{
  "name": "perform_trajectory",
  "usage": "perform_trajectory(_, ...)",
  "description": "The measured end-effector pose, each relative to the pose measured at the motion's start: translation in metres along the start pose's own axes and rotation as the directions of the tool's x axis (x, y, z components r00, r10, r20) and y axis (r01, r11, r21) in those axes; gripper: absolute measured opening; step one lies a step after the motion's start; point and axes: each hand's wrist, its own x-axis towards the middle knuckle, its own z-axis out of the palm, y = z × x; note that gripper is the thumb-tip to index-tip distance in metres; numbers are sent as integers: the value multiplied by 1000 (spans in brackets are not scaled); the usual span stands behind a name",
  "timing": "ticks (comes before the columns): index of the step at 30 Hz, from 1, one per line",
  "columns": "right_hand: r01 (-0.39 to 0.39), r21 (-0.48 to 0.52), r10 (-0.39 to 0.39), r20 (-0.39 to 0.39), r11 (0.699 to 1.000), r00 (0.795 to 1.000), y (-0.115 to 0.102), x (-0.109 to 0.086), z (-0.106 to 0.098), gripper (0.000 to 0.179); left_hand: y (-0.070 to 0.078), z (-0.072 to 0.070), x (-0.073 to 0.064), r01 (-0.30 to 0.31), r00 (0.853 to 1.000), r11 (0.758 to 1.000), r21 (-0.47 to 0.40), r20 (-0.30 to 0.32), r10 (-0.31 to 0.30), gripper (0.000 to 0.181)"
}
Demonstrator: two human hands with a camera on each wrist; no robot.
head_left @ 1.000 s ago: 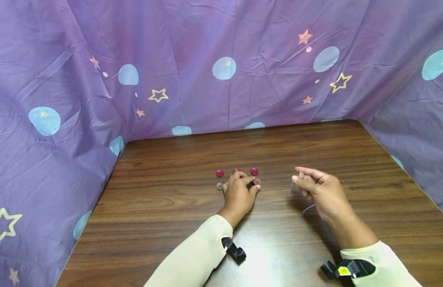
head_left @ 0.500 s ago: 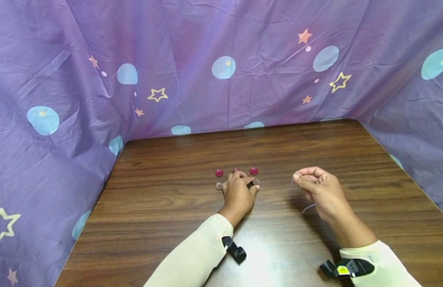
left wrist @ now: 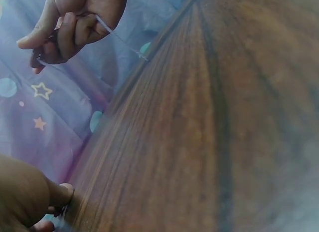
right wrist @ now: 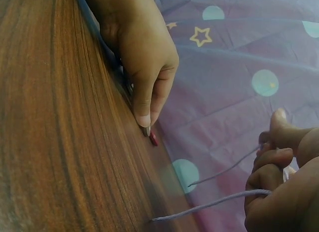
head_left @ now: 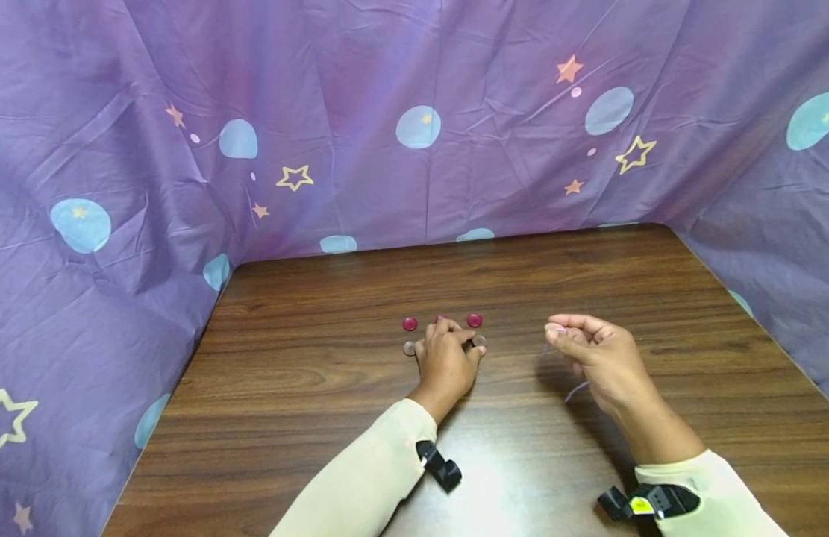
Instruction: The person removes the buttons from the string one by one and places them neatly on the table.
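Note:
In the head view my left hand [head_left: 446, 365] is low over two rows of small round buttons on the table, its thumb and forefinger pinching the edge of a grey button [head_left: 480, 341]. The right wrist view shows its fingertips on that grey button [right wrist: 146, 131], beside a red button [right wrist: 154, 138]. Behind the hand lie a red button [head_left: 410, 324], another partly hidden one and a third [head_left: 474, 320]. A second grey button [head_left: 409, 348] sits left of it. Held above the table, my right hand [head_left: 598, 358] pinches a thin lavender string [right wrist: 214, 204]; two ends hang from it.
The brown wooden table [head_left: 307, 418] is bounded at the back and sides by a purple curtain [head_left: 360, 89] printed with stars and circles. A black wrist camera is strapped to each pale sleeve [head_left: 367, 477].
My right fingers shift slightly on the string, and less of its front end shows now. The left hand and the buttons stay in place.

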Motion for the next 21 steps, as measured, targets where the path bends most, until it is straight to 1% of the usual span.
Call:
perform_trajectory(6, -16, 13, 16, 7, 1000, 1000, -1, 0, -1, 26, 0, 1, 1, 0, 1000, 1000, 2, 6, 0, 33)
perform_trajectory(15, -38, -32, 38, 7, 999, 999, -3, 0, -2, 25, 0, 1, 1, -1, 1000, 1000, -5, 13, 1, 33)
perform_trajectory(21, -39, -46, 39, 8, 998, 999, -3, 0, -2, 24, -1, 1, 1, -3, 1000, 1000, -4, 14, 3, 32)
